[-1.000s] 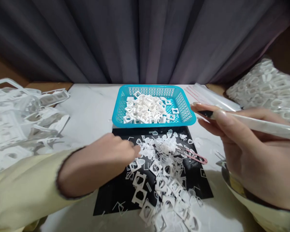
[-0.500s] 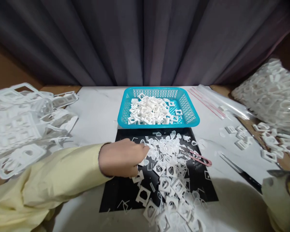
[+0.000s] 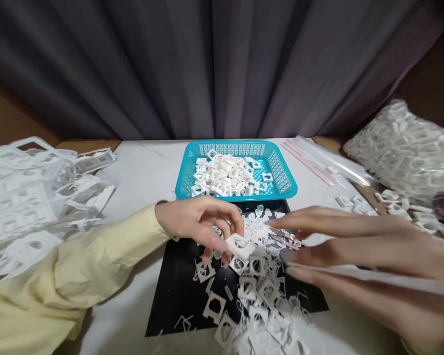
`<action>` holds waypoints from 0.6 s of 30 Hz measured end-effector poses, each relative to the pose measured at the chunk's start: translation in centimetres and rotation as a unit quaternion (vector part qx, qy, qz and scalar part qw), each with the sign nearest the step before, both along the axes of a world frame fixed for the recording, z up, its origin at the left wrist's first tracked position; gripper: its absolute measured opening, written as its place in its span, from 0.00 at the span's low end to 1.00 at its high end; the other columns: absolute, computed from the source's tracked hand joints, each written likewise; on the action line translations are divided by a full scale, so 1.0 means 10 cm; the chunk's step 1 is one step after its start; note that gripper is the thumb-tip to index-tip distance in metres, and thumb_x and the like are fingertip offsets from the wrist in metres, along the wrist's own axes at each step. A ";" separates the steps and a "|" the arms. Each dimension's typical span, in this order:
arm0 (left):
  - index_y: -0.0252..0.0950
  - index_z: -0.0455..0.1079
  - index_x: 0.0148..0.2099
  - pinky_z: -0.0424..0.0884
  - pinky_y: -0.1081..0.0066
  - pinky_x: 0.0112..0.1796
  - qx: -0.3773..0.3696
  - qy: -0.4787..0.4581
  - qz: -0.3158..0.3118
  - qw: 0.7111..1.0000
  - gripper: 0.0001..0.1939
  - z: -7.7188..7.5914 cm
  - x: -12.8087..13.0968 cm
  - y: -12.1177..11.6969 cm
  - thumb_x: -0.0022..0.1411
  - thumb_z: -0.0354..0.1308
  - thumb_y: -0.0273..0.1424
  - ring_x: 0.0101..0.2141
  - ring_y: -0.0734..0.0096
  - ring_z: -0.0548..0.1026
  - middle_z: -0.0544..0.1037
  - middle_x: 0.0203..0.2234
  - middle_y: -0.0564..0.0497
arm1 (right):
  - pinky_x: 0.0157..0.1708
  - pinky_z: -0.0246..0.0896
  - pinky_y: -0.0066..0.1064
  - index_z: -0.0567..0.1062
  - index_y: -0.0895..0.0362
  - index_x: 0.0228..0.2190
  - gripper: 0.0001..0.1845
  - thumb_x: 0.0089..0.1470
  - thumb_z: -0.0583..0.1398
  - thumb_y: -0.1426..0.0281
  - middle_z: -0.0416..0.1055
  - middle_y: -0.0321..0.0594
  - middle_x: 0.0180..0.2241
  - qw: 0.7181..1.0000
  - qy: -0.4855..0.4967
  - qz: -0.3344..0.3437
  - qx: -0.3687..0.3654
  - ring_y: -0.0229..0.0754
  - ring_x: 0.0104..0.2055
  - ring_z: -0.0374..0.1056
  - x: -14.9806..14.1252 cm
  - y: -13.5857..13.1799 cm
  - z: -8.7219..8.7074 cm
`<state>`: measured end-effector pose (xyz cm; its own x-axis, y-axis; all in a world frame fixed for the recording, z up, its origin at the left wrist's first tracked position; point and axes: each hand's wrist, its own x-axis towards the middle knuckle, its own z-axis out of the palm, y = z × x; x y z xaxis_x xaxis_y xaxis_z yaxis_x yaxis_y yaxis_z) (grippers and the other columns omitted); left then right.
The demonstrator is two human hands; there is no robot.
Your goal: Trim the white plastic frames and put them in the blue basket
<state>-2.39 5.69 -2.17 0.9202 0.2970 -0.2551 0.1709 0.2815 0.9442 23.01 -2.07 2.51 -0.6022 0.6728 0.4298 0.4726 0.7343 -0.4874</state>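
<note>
My left hand [image 3: 203, 219] pinches a white plastic frame piece [image 3: 240, 247] with a round opening between thumb and fingers, above the black mat [image 3: 181, 281]. From the right comes my right hand [image 3: 358, 251], smeared by motion. A slim pale tool [image 3: 385, 280] runs between its thumb and forefinger; its kind is not clear. Its fingertips are near the held piece, apart from it. Beneath both hands, more white frame pieces [image 3: 213, 308], thin offcuts [image 3: 185, 323] and small clear plastic bits [image 3: 257, 229] lie heaped. Pink-handled tweezers [image 3: 290, 241] rest on the mat, partly covered.
A blue basket [image 3: 179, 190] holding white pieces stands behind the mat. White plastic frames [image 3: 22, 207] are piled at left. At right are a full clear bag [image 3: 403, 148], a flat zip bag [image 3: 329, 160] and loose white pieces [image 3: 355, 203].
My left hand has lifted a white frame piece and turned it toward the middle. My right hand has come in from the right edge, covering the dark-handled tweezers' earlier place.
</note>
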 end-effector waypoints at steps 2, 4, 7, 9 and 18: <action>0.34 0.69 0.42 0.75 0.73 0.22 -0.054 -0.043 0.030 0.997 0.14 -0.07 0.03 0.00 0.52 0.62 0.31 0.29 0.64 0.78 0.77 0.27 0.47 | 0.46 0.68 0.26 0.77 0.55 0.32 0.05 0.54 0.61 0.73 0.75 0.39 0.44 0.998 -0.030 0.042 -0.039 0.40 0.46 0.71 -0.10 -0.04 -0.02; 0.33 0.70 0.41 0.75 0.73 0.21 -0.073 -0.061 0.046 0.994 0.12 -0.11 0.07 0.00 0.54 0.61 0.32 0.29 0.64 0.78 0.77 0.27 0.47 | 0.45 0.68 0.25 0.77 0.58 0.35 0.07 0.56 0.58 0.75 0.75 0.41 0.44 0.997 -0.006 0.051 -0.053 0.37 0.45 0.71 -0.19 0.00 -0.07; 0.32 0.70 0.41 0.75 0.74 0.19 -0.063 -0.066 0.098 0.991 0.08 -0.10 0.13 -0.03 0.59 0.57 0.30 0.28 0.66 0.78 0.76 0.30 0.47 | 0.40 0.69 0.21 0.77 0.59 0.34 0.06 0.55 0.59 0.78 0.77 0.41 0.39 0.997 0.050 0.004 -0.058 0.35 0.41 0.73 -0.27 0.06 -0.15; 0.34 0.68 0.41 0.76 0.75 0.19 -0.049 -0.083 0.148 0.984 0.06 -0.07 0.17 -0.07 0.61 0.55 0.29 0.30 0.66 0.78 0.76 0.31 0.48 | 0.40 0.69 0.21 0.78 0.58 0.33 0.06 0.54 0.60 0.77 0.78 0.38 0.36 0.995 0.062 -0.032 -0.069 0.35 0.40 0.74 -0.28 0.08 -0.18; 0.36 0.65 0.36 0.75 0.79 0.18 -0.112 -0.118 0.216 0.963 0.04 -0.04 0.22 -0.24 0.61 0.57 0.30 0.30 0.70 0.76 0.74 0.29 0.51 | 0.40 0.73 0.26 0.79 0.54 0.31 0.05 0.50 0.64 0.75 0.79 0.33 0.34 0.988 0.103 -0.068 -0.094 0.38 0.39 0.75 -0.30 0.09 -0.17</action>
<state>-0.22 3.34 -2.57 0.7636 0.6265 -0.1561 -0.2189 0.4787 0.8503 20.04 -1.16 0.80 -0.4140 0.8204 0.3944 0.4366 0.5592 -0.7048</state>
